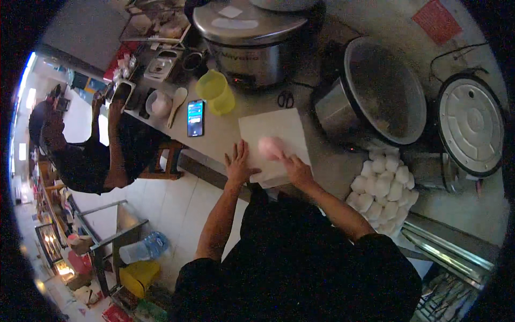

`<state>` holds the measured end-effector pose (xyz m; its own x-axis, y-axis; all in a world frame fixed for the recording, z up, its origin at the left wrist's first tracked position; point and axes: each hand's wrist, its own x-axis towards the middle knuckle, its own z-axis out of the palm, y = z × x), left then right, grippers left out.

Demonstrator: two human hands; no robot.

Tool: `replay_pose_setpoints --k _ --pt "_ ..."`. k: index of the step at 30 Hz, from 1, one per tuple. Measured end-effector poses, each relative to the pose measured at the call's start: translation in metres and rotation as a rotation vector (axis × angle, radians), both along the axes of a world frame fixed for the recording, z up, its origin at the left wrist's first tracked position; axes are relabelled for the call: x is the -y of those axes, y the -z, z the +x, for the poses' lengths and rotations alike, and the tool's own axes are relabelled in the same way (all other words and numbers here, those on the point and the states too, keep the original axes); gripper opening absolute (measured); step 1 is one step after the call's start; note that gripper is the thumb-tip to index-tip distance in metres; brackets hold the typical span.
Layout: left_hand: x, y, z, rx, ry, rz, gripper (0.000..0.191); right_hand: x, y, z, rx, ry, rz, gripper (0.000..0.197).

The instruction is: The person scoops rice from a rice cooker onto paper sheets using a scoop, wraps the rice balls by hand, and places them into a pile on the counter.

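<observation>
A pale sheet of paper (pixel 273 124) lies flat on the counter before me. My left hand (pixel 239 165) rests on its left edge, fingers spread and holding nothing. My right hand (pixel 297 171) grips a pink utensil (pixel 270 147), seemingly a scoop or small bowl with a handle, over the middle of the sheet. Blur hides its exact shape and whether anything is under it. Right of the sheet, a large cooker pot (pixel 334 112) stands with its mouth uncovered; its contents are dim. Beside my right forearm is a pile of white rounded bundles (pixel 382 185).
Behind the sheet are scissors (pixel 285 99), a yellow pitcher (pixel 217 94), a lit phone (pixel 195 118) and a covered cooker (pixel 249 44). A wooden paddle (pixel 177 105) lies by a white tub (pixel 158 104). A round metal lid (pixel 470 124) stands far right. Another person (pixel 92 153) works at left.
</observation>
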<state>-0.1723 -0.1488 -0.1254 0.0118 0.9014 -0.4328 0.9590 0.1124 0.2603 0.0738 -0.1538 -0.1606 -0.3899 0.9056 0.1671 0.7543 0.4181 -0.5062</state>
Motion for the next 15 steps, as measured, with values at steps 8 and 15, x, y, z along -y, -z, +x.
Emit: replay_pose_setpoints --k 8,15 --pt "0.001 -0.001 0.006 -0.043 0.023 0.05 0.125 0.001 -0.019 -0.004 0.222 0.079 -0.289 0.064" --pt "0.021 0.026 -0.007 0.008 0.109 0.183 0.095 -0.038 -0.189 0.036 -0.264 0.034 0.075 0.041"
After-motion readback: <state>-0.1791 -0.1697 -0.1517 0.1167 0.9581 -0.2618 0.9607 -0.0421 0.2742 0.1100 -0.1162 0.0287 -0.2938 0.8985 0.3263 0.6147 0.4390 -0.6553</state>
